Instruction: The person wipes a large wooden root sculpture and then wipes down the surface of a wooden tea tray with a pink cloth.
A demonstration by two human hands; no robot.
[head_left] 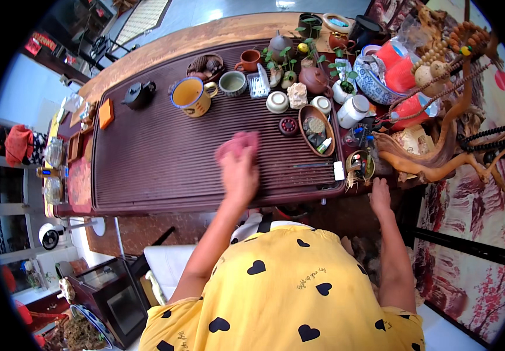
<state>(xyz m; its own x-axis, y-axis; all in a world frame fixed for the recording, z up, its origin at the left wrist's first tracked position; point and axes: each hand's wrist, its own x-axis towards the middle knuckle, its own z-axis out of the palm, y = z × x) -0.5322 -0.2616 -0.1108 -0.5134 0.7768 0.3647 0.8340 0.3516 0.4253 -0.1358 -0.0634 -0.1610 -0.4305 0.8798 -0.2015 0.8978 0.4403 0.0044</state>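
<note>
My left hand [241,175], somewhat blurred, presses a pinkish-red cloth [239,144] onto the ridged dark brown tea tray [153,158]. Beyond the cloth stand a yellow mug [191,97] with a blue rim and a grey-green bowl [233,84]. My right hand [380,195] rests at the table's near right edge, its fingers close together. Whether anything is under those fingers cannot be made out. Nearest to it are a small round container [360,166] of little tools and a small white bottle [339,171].
A dark teapot [139,95] and an orange box [106,114] sit at the left. Two white cups, a wooden dish [316,131], clay teapots and small plants crowd the right. Twisted driftwood [439,146] hung with beads overhangs the right side, near a blue-and-white bowl [375,82].
</note>
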